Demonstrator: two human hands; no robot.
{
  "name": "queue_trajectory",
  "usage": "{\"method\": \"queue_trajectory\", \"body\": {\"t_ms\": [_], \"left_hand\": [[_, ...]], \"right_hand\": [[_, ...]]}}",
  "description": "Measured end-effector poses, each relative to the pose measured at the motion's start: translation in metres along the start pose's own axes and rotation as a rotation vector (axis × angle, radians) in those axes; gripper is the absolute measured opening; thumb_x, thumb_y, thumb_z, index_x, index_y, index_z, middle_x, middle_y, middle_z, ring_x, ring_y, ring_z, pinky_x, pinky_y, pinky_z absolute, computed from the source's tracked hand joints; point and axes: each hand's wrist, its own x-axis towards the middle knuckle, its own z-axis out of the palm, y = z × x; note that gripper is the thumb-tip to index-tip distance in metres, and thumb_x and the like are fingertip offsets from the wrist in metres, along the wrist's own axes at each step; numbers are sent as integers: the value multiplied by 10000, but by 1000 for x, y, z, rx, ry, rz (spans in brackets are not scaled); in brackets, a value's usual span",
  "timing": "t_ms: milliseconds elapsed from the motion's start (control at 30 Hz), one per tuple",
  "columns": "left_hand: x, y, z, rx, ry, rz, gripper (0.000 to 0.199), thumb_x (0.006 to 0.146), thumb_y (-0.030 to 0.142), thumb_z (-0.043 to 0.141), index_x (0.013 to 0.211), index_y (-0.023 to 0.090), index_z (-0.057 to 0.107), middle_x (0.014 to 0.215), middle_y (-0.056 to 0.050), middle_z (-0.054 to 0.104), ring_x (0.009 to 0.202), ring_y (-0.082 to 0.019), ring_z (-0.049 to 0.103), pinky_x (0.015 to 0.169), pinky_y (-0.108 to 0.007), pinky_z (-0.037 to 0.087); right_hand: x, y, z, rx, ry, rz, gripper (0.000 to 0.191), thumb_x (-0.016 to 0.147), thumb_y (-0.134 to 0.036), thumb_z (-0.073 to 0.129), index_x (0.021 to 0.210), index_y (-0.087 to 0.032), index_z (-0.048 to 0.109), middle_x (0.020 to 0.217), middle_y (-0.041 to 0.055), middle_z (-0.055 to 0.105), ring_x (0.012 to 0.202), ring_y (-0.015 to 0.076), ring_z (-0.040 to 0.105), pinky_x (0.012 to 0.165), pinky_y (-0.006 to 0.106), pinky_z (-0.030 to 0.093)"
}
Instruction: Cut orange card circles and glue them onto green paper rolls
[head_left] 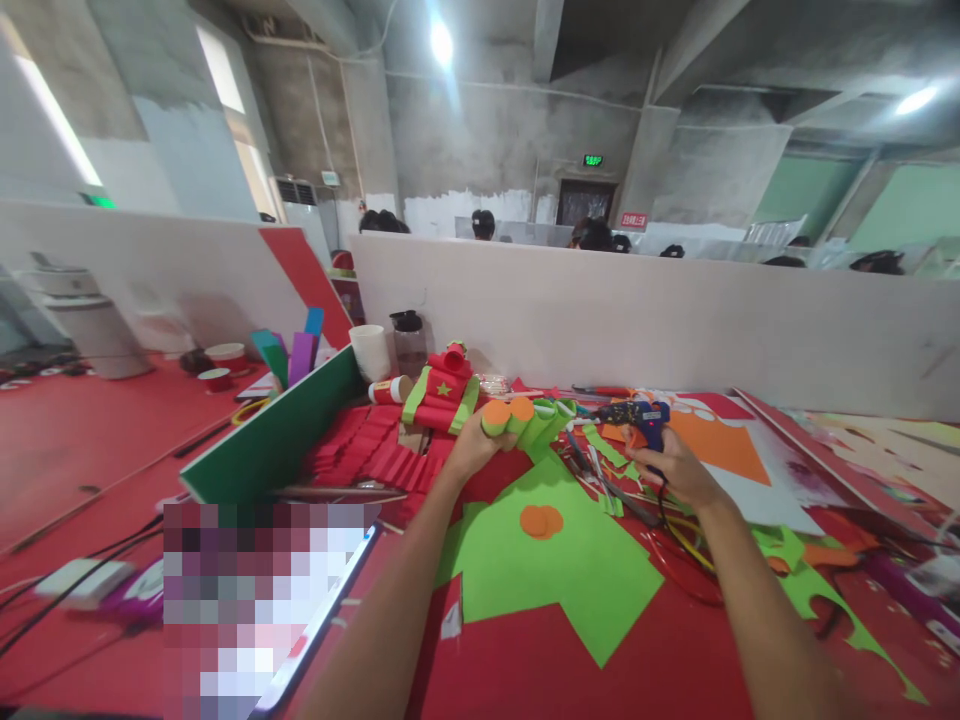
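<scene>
My left hand [480,445] is closed around a green craft piece [544,428] made of rolled tubes, with orange discs [508,412] on its near ends. In my right hand [675,465] is a blue hot glue gun [637,413], its nozzle pointing left at the far end of the green piece. Whether the nozzle touches it I cannot tell. Below my hands lie green sheets [525,580], with two overlapping orange circles [541,521] on top. Just beyond my left hand stands a red and green craft model [444,388] with a star.
Folded red strips [375,445] lie beside a green board [277,430]. A tablet [315,610], partly pixelated, is at lower left. Scissors [622,490] and green scraps lie under my right hand. A white cup [370,352] and bottle [408,345] stand against the white partition [637,315].
</scene>
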Motion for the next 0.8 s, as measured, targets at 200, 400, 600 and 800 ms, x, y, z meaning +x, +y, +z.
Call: {"method": "queue_trajectory", "body": {"t_ms": [200, 400, 600, 800], "left_hand": [[1, -3, 2, -23, 29, -11, 410, 632, 240, 775, 1003, 158, 623, 888, -54, 705, 874, -241, 655, 774, -353, 558], [2, -1, 2, -5, 47, -19, 466, 637, 234, 790, 1069, 148, 638, 928, -66, 719, 942, -264, 660, 817, -358, 560], [3, -1, 5, 3, 39, 20, 462, 631, 223, 795, 1062, 137, 653, 1030, -80, 718, 990, -266, 658, 873, -361, 547], [3, -1, 5, -2, 54, -2, 394, 623, 242, 802, 968, 133, 645, 925, -68, 720, 923, -251, 665, 822, -346, 553]], "right_hand": [[14, 12, 0, -597, -1, -48, 267, 740, -384, 678, 902, -172, 672, 849, 73, 724, 732, 236, 657, 633, 299, 471], [23, 24, 9, -966, -141, -30, 190, 705, -392, 710, 697, -208, 665, 637, 29, 671, 568, 197, 584, 543, 263, 339], [22, 34, 9, -1022, -117, -7, 290, 716, -458, 712, 663, -209, 572, 574, 6, 593, 510, 164, 508, 498, 257, 254], [14, 10, 23, -1044, -109, -73, 312, 776, -471, 685, 863, -191, 579, 793, 57, 667, 692, 205, 590, 583, 263, 349]]}}
